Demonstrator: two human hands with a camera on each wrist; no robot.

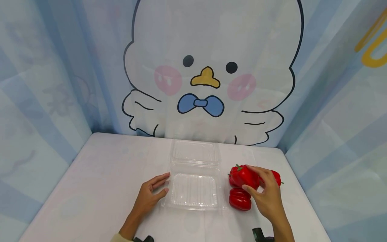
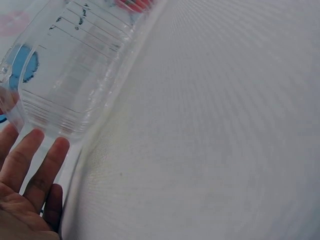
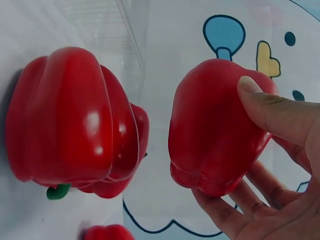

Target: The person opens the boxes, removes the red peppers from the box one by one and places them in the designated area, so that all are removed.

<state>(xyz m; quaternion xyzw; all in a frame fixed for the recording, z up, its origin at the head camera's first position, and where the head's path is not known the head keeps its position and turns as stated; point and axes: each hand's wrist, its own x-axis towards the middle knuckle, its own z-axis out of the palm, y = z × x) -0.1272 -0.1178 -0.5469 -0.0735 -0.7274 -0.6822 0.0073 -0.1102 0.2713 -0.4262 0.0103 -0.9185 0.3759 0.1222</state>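
Observation:
A clear plastic clamshell box (image 1: 193, 190) lies opened out on the white table, its lid (image 1: 196, 151) folded back toward the curtain. At the box's left side is my left hand (image 1: 150, 193), fingers extended with the tips right at the rim. My right hand (image 1: 267, 196) grips a red bell pepper (image 3: 215, 130) between thumb and fingers, above the others in the right wrist view. Another red bell pepper (image 1: 240, 199) lies on its side just below it, and more peppers sit behind, partly hidden by the held one and the hand.
A further red pepper (image 1: 276, 178) shows past my right hand, its green stem pointing right. The table (image 1: 99, 188) is closed in by a blue and white curtain (image 1: 208, 127) with a cartoon bird. Dark device parts (image 1: 262, 235) show at the bottom edge near the wrists.

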